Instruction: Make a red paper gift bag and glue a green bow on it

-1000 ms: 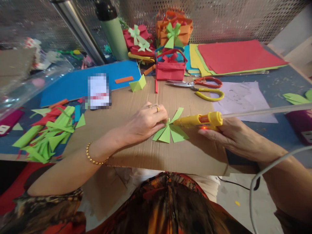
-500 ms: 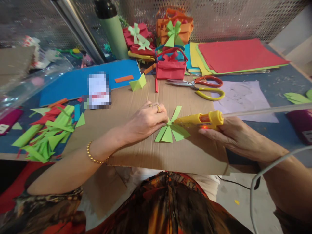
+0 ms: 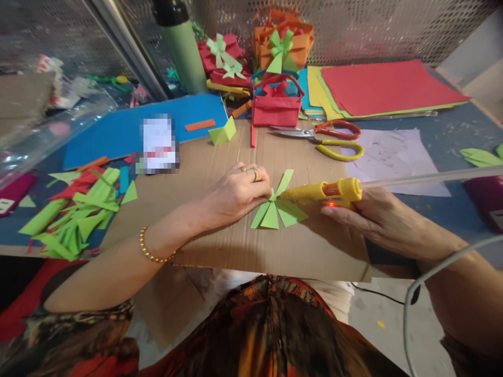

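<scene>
right grip (image 3: 387, 222) holds glue gun (image 3: 326, 192) — by green paper (image 3: 291, 212)

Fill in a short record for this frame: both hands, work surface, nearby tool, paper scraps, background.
Left hand: at the left side of the green paper bow; exact grip hidden
Right hand: holding the yellow glue gun, red light lit, nozzle at the bow's centre; contact unclear
Work surface: cardboard sheet
Nearby tool: scissors with red and yellow handles
Paper scraps: mostly green pile, far left
Background: red paper bag, coloured paper stack
</scene>
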